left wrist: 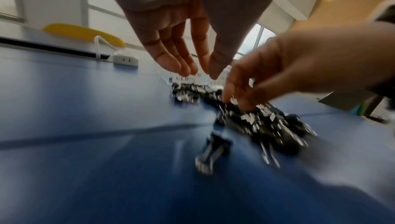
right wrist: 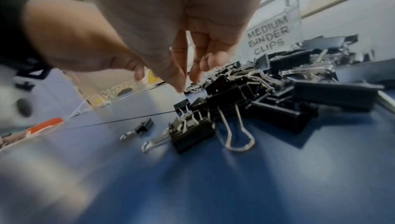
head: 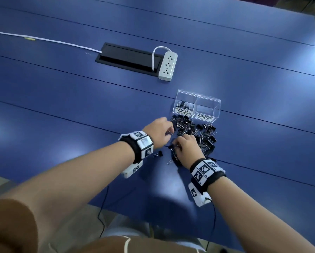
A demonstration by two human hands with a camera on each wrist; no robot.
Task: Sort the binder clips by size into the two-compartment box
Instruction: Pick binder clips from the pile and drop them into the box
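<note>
A clear two-compartment box (head: 216, 108) stands on the blue table. Its left half, labelled small, holds several small clips (head: 185, 104); its right half, labelled medium (right wrist: 269, 36), looks empty. A pile of black binder clips (head: 195, 132) of mixed sizes lies just in front of the box. My right hand (head: 175, 144) reaches down at the pile's near left edge, and its thumb and forefinger (right wrist: 187, 84) pinch a small clip (right wrist: 192, 87). My left hand (head: 169, 132) hovers left of the pile, fingers straight (left wrist: 198, 70), with nothing in it.
One small clip (head: 158, 153) lies alone left of the pile, beside a medium clip (right wrist: 192, 134). A white power strip (head: 167, 66) and a black cable hatch (head: 127, 58) sit farther back. A white cable (head: 43, 40) runs to the left. The table's near edge is under my forearms.
</note>
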